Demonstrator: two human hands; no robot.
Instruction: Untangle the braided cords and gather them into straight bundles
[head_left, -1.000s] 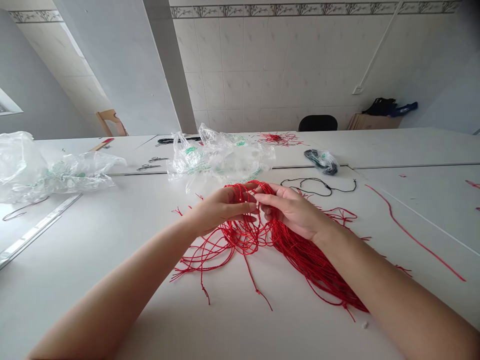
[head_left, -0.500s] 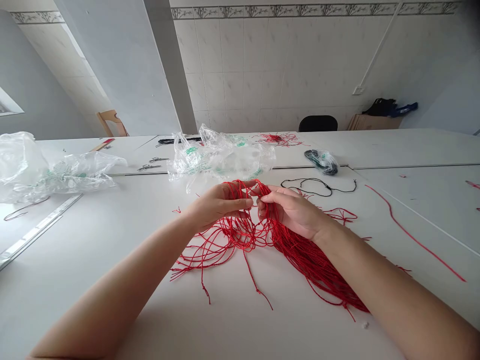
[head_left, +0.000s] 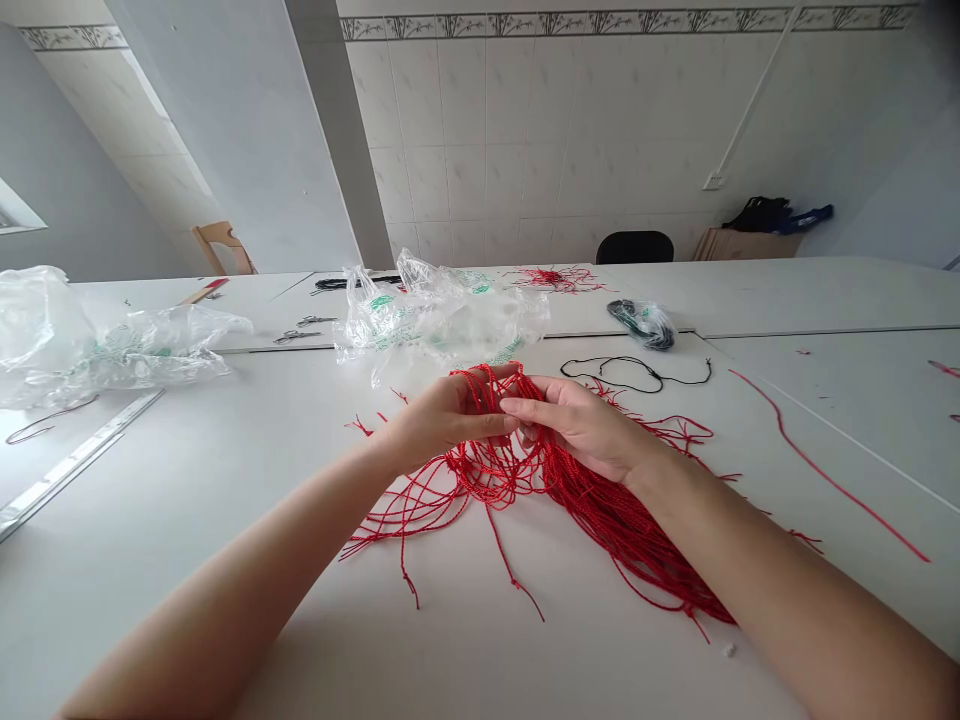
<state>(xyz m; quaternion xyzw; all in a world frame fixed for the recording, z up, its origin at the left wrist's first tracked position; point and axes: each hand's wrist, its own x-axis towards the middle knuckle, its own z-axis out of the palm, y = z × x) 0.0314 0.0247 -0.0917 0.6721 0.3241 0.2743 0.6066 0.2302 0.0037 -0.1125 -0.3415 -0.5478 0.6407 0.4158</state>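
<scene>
A large bundle of thin red cords (head_left: pixel 615 510) lies on the white table (head_left: pixel 337 640), with loops raised in my hands. My left hand (head_left: pixel 442 415) has several strands draped over its fingers and its thumb closed toward them. Close beside it, my right hand (head_left: pixel 577 420) pinches the same bundle near its top. Fingertips of both hands nearly meet, and some are hidden by cord. Below my left hand, loose looped strands spread out, a few ending in small knots. The thick part of the bundle runs beneath my right forearm.
Crumpled clear plastic bags (head_left: pixel 450 310) lie behind my hands and at left (head_left: pixel 112 340). Farther out are scissors (head_left: pixel 300 335), a red cord pile (head_left: pixel 559 278), and a bagged dark cord bundle (head_left: pixel 641 323). A black cord (head_left: pixel 637 372) and single red cord (head_left: pixel 832 470) lie at right.
My hands have drawn slightly closer together. The right thumb has shifted left, toward the left fingertips, while both hands keep hold of the cords.
</scene>
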